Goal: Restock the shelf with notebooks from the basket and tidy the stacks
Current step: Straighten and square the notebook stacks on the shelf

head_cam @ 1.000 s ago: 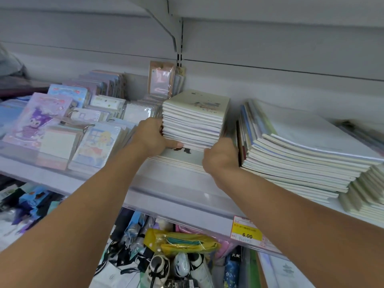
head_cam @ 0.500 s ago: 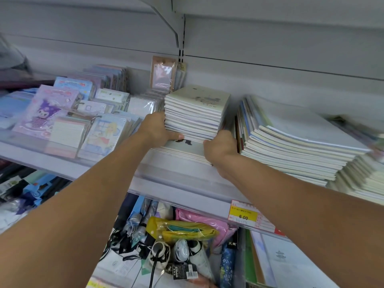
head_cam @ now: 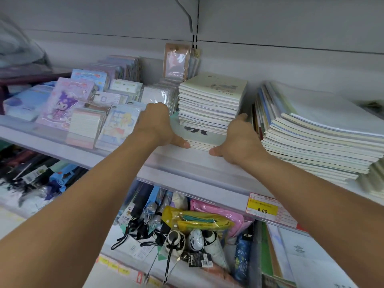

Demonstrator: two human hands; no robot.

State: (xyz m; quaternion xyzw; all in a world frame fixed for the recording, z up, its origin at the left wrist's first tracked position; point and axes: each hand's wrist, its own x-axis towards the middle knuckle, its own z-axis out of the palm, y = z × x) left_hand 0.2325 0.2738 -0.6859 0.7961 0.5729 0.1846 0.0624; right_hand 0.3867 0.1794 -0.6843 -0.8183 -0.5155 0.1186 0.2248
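Note:
A tall stack of pale notebooks [head_cam: 209, 104] stands on the white shelf [head_cam: 187, 163], set back on a lower stack of notebooks [head_cam: 204, 140] whose cover shows a dark figure. My left hand [head_cam: 158, 125] lies against the left side of the lower stack, thumb touching its front edge. My right hand [head_cam: 239, 140] presses the right side, its index finger reaching along the stack and its thumb at the front corner. The other fingers of both hands are hidden. No basket is in view.
A large, slightly fanned pile of notebooks [head_cam: 315, 134] lies close to my right hand. Ring-bound memo pads and character notepads [head_cam: 87, 109] fill the shelf on the left. Below hang a yellow price tag [head_cam: 262, 208], with folded umbrellas and pouches [head_cam: 187, 227] underneath.
Both hands dropped from the sides of the tall upper stack to the lower stack's front corners. The upper stack now rests set back on it.

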